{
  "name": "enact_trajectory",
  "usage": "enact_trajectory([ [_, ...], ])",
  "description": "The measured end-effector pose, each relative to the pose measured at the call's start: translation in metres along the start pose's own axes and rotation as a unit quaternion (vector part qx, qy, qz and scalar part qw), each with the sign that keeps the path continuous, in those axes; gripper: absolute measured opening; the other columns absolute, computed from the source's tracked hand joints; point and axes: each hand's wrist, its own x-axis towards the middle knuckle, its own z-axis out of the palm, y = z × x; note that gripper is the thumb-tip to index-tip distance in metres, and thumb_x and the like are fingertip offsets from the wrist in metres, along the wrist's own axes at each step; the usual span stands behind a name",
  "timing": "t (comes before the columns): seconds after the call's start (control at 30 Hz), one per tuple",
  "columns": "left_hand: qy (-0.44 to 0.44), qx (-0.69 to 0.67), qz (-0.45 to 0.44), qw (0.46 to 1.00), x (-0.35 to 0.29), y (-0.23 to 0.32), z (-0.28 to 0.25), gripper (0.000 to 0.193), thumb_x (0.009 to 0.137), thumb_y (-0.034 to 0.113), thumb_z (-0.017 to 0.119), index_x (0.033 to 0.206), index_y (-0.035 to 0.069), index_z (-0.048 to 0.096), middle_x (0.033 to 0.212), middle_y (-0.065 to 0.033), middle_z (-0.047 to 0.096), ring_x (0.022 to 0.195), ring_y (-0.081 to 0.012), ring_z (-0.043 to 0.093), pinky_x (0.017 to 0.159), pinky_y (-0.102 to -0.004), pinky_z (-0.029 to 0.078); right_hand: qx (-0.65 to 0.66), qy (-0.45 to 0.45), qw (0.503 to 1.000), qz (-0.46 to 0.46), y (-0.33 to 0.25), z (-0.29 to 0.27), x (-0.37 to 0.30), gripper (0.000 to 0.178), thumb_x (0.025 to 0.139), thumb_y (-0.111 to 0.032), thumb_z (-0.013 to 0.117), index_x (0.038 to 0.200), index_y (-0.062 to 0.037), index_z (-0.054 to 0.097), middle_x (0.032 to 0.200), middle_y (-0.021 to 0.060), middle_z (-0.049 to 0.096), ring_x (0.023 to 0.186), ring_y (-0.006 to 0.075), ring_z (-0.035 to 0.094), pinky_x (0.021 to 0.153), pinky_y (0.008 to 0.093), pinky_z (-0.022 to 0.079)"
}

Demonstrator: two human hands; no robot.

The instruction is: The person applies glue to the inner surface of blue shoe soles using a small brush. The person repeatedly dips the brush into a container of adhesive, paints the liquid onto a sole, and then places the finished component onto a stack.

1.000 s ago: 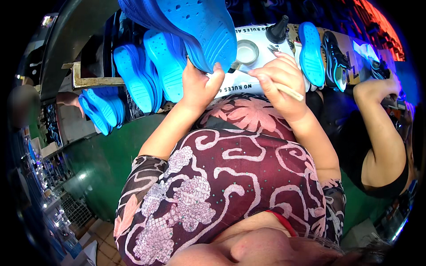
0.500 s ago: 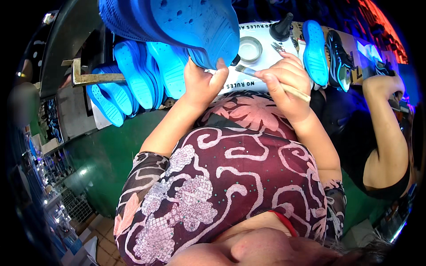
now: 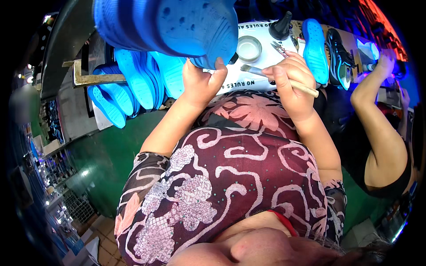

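My left hand (image 3: 203,82) is closed on the near end of a thick fanned stack of blue shoe soles (image 3: 186,26), lifted above the table, thumb on the right side. In my right hand (image 3: 293,82) is a flat brush (image 3: 306,88) with a pale wooden handle, its bristles pointing left, apart from the soles. Beyond the brush stands a round, clear-walled dish (image 3: 249,48) on the white printed sheet (image 3: 262,33). A thin metal-tipped tool (image 3: 278,47) shows just past my right fingertips; I cannot tell whether they touch it.
More blue soles (image 3: 138,82) lean in stacks at the left beside a worn wooden bar (image 3: 97,79). A black cone-shaped bottle (image 3: 281,27), a single blue sole (image 3: 315,53) and a black shoe (image 3: 339,60) stand to the right. Another person's arm (image 3: 377,115) is at far right.
My right hand and the brush have shifted right, away from the soles. The sole stack has moved slightly left. At far right, the other person's arm has swung left and their hand reaches farther up.
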Motion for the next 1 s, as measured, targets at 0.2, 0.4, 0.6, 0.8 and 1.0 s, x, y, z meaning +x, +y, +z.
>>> enact_trajectory([
  [0.2, 0.009, -0.054, -0.097, 0.994, 0.027, 0.044, -0.018, 0.033, 0.079, 0.003, 0.058, 0.11, -0.005, 0.053, 0.103, -0.0126, 0.061, 0.096, -0.0195, 0.058, 0.088, -0.0321, 0.044, 0.064, 0.064, 0.993, 0.069, 0.006, -0.019, -0.01, 0.033, 0.094, -0.019, 0.049, 0.072, -0.0009, 0.065, 0.069, 0.0073, 0.065, 0.067, 0.0192, 0.059, 0.093, 0.0415, 0.039],
  [0.4, -0.189, -0.299, -0.297, 0.887, 0.078, 0.117, -0.034, 0.077, 0.075, 0.022, 0.069, 0.131, -0.011, 0.029, 0.101, -0.0219, 0.06, 0.052, -0.016, 0.06, 0.031, -0.0212, 0.041, 0.182, 0.148, 0.945, 0.227, 0.027, -0.04, -0.035, 0.03, 0.096, -0.018, 0.049, 0.081, 0.003, 0.063, 0.081, 0.0077, 0.065, 0.073, 0.0136, 0.062, 0.068, 0.0259, 0.048],
  [0.6, -0.511, -0.327, -0.301, 0.736, 0.162, 0.143, 0.067, 0.074, 0.071, 0.017, 0.067, 0.131, -0.008, 0.033, 0.084, -0.0133, 0.063, 0.043, -0.0108, 0.056, 0.035, -0.0203, 0.045, 0.163, 0.222, 0.928, 0.249, 0.018, -0.065, -0.065, 0.026, 0.094, -0.015, 0.051, 0.08, 0.0027, 0.063, 0.077, 0.007, 0.063, 0.068, 0.0124, 0.058, 0.064, 0.0254, 0.046],
  [0.8, -0.253, -0.63, -0.442, 0.586, 0.337, 0.171, 0.279, 0.04, 0.092, 0.021, 0.055, 0.113, -0.012, 0.046, 0.104, -0.027, 0.059, 0.096, -0.033, 0.062, 0.087, -0.0315, 0.055, 0.165, 0.227, 0.912, 0.298, 0.031, -0.082, -0.084, 0.034, 0.096, -0.023, 0.05, 0.079, 0.0024, 0.064, 0.07, 0.0066, 0.062, 0.063, 0.0117, 0.057, 0.06, 0.0256, 0.045],
  [1.0, -0.263, -0.611, -0.266, 0.698, 0.28, 0.204, 0.264, 0.043, 0.094, 0.025, 0.049, 0.125, -0.005, 0.044, 0.107, -0.0246, 0.059, 0.101, -0.0329, 0.06, 0.094, -0.0414, 0.049, 0.21, 0.245, 0.888, 0.328, 0.049, -0.087, -0.102, 0.032, 0.096, -0.023, 0.05, 0.081, 0.0023, 0.064, 0.071, 0.0063, 0.062, 0.065, 0.0115, 0.057, 0.063, 0.0247, 0.045],
])
